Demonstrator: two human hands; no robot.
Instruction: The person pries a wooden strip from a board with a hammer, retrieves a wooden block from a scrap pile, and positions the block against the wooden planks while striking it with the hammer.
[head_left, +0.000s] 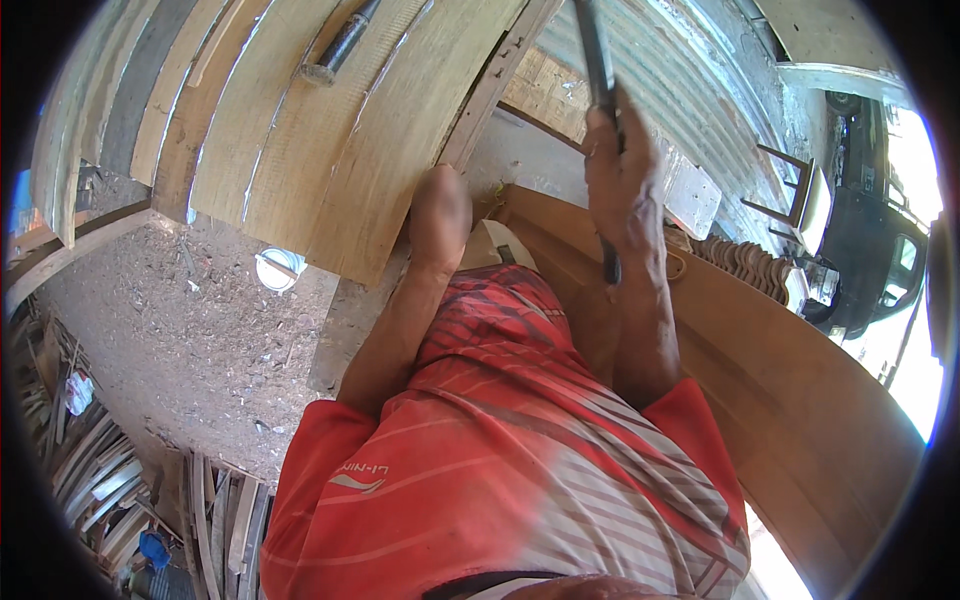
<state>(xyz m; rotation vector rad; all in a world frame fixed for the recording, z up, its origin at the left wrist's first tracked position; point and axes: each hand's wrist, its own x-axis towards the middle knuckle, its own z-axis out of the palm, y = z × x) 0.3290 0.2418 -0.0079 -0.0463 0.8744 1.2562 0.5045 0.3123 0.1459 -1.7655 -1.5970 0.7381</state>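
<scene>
My right hand [625,185] is wrapped round a long dark bar-like tool [597,55] raised beside the boards. Its upper end runs out of the picture, so its kind stays unclear; the lower end sticks out below my palm. My left hand [440,215] is at the near corner of the wooden panel [370,200], close to a narrow wooden strip [490,85] with small pegs or notches along it. Motion smears that hand and its fingers are hidden. White glue-like lines run along the joints between the panel's boards. A dark cylindrical tool [345,42] lies on top.
A large curved brown wooden board [760,370] stands close on my right. Beyond are corrugated sheets [680,60], a stack of wavy-edged pieces [740,265] and a chair [805,200]. A white round container [280,270] sits on the littered ground; scrap wood [100,470] lies at left.
</scene>
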